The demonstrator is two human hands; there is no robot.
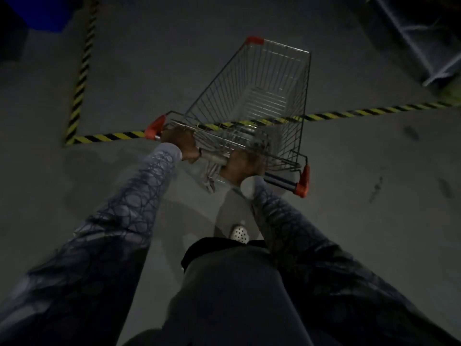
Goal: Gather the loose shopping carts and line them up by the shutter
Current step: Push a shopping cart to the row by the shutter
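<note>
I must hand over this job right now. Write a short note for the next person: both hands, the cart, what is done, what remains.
Left hand and right hand: both grip the handle of the silver wire shopping cart with red corner caps.
Cart: empty, upright, its basket crossing the yellow-black striped floor tape.
Done: one cart in hand.
Left: shutter and other carts are not in view; bring this one to the shutter, then gather the rest.
</note>
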